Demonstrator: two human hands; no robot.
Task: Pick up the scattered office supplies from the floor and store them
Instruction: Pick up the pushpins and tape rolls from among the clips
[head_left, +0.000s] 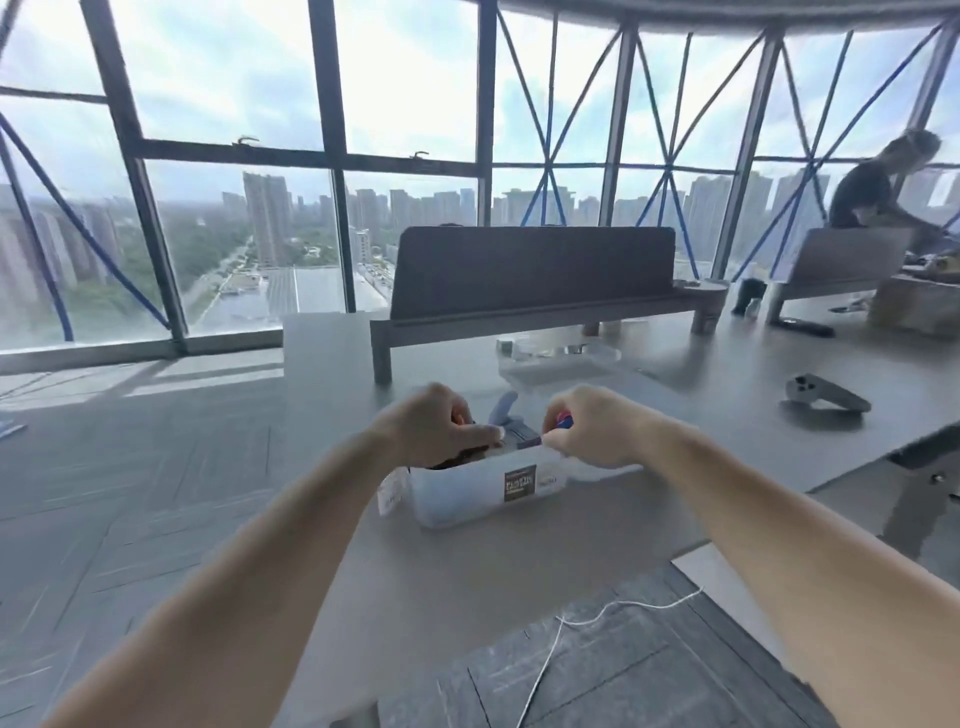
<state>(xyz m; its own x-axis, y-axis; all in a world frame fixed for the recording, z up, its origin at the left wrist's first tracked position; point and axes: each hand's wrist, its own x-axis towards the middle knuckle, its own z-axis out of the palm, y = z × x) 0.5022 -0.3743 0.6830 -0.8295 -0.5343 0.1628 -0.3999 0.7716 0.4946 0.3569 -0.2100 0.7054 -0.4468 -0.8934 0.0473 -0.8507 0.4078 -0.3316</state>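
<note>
Storage box (467, 499): translucent white plastic, rectangular, rounded corners, open top. It sits on the grey desk (363, 545) near the desk's front-left corner, directly under both hands. A dark square label (520, 483) is on the near wall, and a white tag hangs off the left end.

Left hand (431, 434) is over the box's left rim, fingers curled round an orange item (457, 418) with the thumb along the rim. Item mostly hidden, can't tell what it is.

Right hand (592, 431) is over the right rim, fingertips pinching a small red-and-blue item (562, 418), glossy, shape unclear.

Hands are apart, with a pale blue object (504, 408) between them, rounded and standing up out of the box. Dark contents below it are blurred.

Outward:
- Clear plastic tray (561, 358) behind the box.
- Dark fabric divider screen (530, 270) on a grey frame.
- Grey handheld controller (826, 395) on the desk, well to the right.
- Thin white cord (597, 616) on grey floor tiles by the near edge.
- Another person (872, 187) at the far right.
</note>
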